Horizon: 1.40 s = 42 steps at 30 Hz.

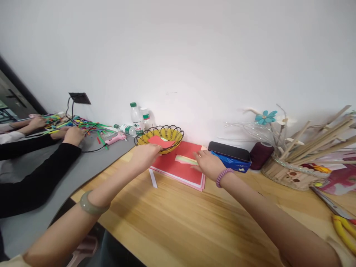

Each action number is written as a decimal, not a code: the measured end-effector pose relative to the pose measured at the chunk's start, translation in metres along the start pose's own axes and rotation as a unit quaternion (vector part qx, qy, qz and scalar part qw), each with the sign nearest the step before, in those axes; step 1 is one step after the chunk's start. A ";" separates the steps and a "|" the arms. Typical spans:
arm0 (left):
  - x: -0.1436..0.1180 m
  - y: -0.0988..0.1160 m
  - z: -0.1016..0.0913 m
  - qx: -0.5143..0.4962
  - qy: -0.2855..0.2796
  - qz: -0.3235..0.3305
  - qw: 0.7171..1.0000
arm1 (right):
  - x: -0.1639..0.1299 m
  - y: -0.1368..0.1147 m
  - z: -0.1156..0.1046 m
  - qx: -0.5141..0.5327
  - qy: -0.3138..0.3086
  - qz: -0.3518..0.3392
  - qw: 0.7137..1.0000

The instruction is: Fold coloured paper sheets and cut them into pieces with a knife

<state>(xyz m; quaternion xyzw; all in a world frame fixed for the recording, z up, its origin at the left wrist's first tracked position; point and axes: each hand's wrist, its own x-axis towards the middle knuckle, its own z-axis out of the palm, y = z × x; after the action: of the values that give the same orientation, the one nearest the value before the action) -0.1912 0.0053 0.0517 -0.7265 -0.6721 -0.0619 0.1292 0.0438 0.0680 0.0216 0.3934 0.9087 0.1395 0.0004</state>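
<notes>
My left hand (145, 155) is at the near rim of a yellow woven basket (176, 138) with a dark looped edge, its fingers closed on that rim. Red paper (159, 141) and some whitish pieces lie inside the basket. My right hand (209, 163) rests over a stack of red paper sheets (178, 171), fingers stretched out and somewhat apart. Its fingertips are close to a pale yellow-green paper strip (185, 160) on the stack; whether they touch it I cannot tell. A narrow white strip (153, 178) lies at the stack's left edge.
Behind the basket stand water bottles (136, 118). A black case (229, 151) on a blue packet (236, 164), a thread spool (261, 155), a wooden holder with sticks (289, 174) and yellow-handled scissors (343, 228) are rightward. Leftward, co-workers' hands (73, 136) are near a pink glue gun (115, 139).
</notes>
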 end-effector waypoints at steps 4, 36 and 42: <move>0.001 -0.006 0.006 0.009 0.001 0.016 1.000 | 0.029 0.005 0.005 -0.010 -0.067 -0.031 0.997; -0.021 0.045 -0.009 -0.012 0.071 0.123 0.990 | -0.225 0.035 0.032 0.034 0.093 0.060 0.993; -0.043 0.118 0.014 -0.097 0.004 0.327 0.940 | -0.233 0.064 0.049 -0.027 0.099 0.116 0.988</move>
<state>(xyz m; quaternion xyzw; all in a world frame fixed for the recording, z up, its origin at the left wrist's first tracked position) -0.0792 -0.0403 0.0150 -0.9150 -0.3875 -0.0846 0.0738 0.2560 -0.0447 -0.0345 0.4804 0.8483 0.2015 -0.0948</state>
